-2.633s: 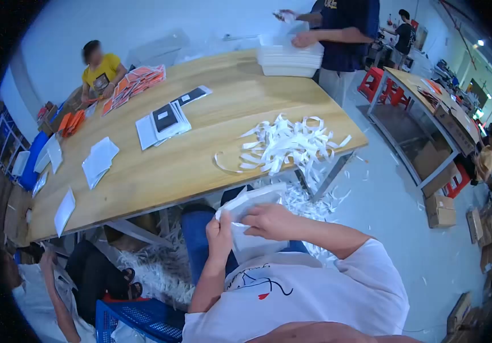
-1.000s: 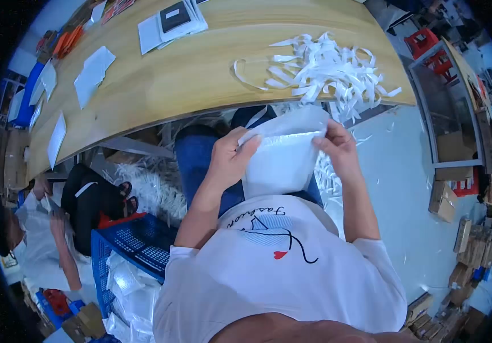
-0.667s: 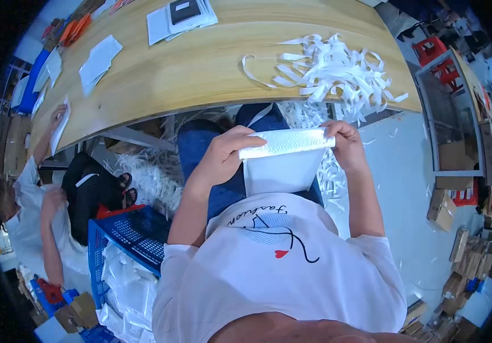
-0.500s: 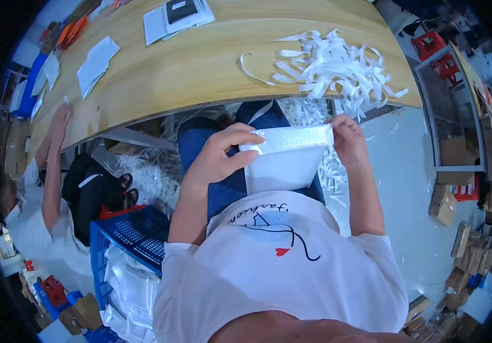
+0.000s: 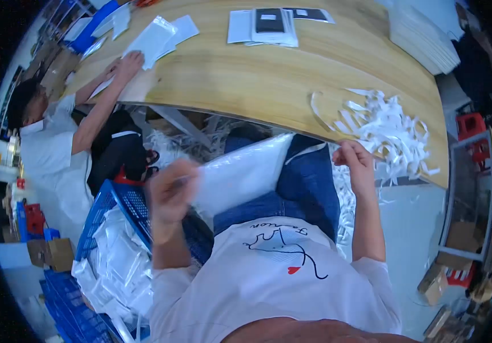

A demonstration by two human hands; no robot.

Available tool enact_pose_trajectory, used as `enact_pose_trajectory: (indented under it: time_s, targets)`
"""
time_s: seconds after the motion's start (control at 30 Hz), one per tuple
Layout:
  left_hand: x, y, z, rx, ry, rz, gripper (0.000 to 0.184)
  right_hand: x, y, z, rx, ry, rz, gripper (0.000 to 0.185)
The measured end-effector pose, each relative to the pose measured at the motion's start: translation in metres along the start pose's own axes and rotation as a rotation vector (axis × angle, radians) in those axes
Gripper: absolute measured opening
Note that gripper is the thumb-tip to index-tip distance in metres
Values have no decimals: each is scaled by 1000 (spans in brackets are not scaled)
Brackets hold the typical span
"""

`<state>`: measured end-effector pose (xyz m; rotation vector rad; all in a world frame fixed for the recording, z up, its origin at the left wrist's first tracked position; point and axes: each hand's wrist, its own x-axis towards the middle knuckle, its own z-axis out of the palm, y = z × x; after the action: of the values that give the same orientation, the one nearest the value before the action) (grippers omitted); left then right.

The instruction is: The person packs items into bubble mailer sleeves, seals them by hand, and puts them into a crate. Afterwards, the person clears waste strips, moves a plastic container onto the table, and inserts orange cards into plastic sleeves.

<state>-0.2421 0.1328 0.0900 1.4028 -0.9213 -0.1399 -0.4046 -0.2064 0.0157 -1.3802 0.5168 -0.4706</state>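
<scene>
Padded mailer (image 5: 243, 174), white and glossy, was found over the lap, above the jeans (image 5: 308, 188), tilted with its right end higher. The left hand (image 5: 174, 191) was motion-blurred at the opposite end; its fingers appeared closed on that end, though their exact placement could not be read. The right hand (image 5: 354, 157) was apart from the mailer, near the front edge of the wooden table (image 5: 229, 68), with its fingers curled inward. Whether it pinched anything could not be told.

The step in hand was judged to be one-handed handling of the mailer, the left hand alone bearing it. From that hold, any further move called for a secure grip on the held end, control of the unsupported end, and clearance from the blue basket (image 5: 97, 214) on the left side. Flat white packets (image 5: 120, 257) lay heaped in and over that basket.

A loose pile of white strips (image 5: 388, 128) lay at the table's right front corner, some hanging over the edge; one separate strip (image 5: 306, 153) lay across the jeans. At the left, a co-worker (image 5: 54, 154) had both hands on or beside white envelopes (image 5: 149, 43) on the table. Farther back stood a stack of white trays (image 5: 420, 37).
</scene>
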Motion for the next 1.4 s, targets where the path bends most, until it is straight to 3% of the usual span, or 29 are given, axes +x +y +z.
enact_pose_trajectory:
  time_s: [0.03, 0.07, 0.1, 0.13, 0.17, 0.23, 0.27, 0.37, 0.4, 0.43, 0.5, 0.6, 0.63, 0.8, 0.97, 1.03, 1.1, 1.2, 1.3, 1.4]
  targets:
    - [-20, 3, -36, 219, 196, 115, 19, 10, 1, 7, -59, -40, -12, 21]
    - [-36, 50, -60, 748, 328, -13, 13, 17, 3, 13, -55, -67, -14, 21]
    - [-56, 80, -90, 626, 333, -84, 13, 23, 5, 19, -150, -68, -52, 21]
    - [-80, 102, -119, 870, 462, -112, 16, 29, 6, 27, -244, -65, -92, 21]
    - [-106, 132, -141, 1036, 594, -339, 19, 34, 8, 35, -335, -61, -131, 21]
    - [-133, 159, -154, 1410, 817, -415, 31, 46, 12, 48, -420, -83, -160, 21]
    - [-148, 164, -160, 1647, 874, -460, 37, 52, 14, 50, -564, -69, -308, 23]
    - [-171, 115, -168, 1655, 827, -409, 48, 66, 18, 53, -992, 14, -751, 30]
    - [-171, 86, -164, 1535, 752, -516, 54, 68, 20, 57, -1109, 35, -789, 34]
    - [-163, 49, -155, 1427, 678, -432, 53, 70, 23, 61, -1230, 67, -816, 39]
    - [-119, -10, -111, 1305, 502, -538, 48, 80, 31, 59, -1310, 87, -811, 40]
    - [-65, -83, -52, 1088, 222, -409, 46, 102, 42, 37, -1480, 101, -803, 48]
    - [-44, -88, -30, 889, 107, -392, 47, 108, 40, 27, -1511, 163, -749, 48]
    - [24, -130, 64, 800, -192, -170, 55, 115, 17, -47, -1686, 454, -662, 62]
    - [77, -144, 131, 709, -323, -85, 72, 97, -4, -177, -1544, 715, -56, 84]
    - [97, -146, 154, 702, -429, -61, 83, 79, -9, -222, -1265, 839, 53, 86]
    - [119, -139, 180, 754, -535, -178, 92, 68, -6, -247, -1204, 860, 112, 86]
    - [143, -157, 221, 750, -670, -134, 99, 57, 3, -273, -1020, 911, 274, 85]
    - [157, -174, 267, 747, -695, -34, 103, 66, 19, -269, -967, 841, 220, 82]
    - [168, -170, 315, 682, -713, 57, 93, 77, 26, -233, -827, 735, -47, 79]
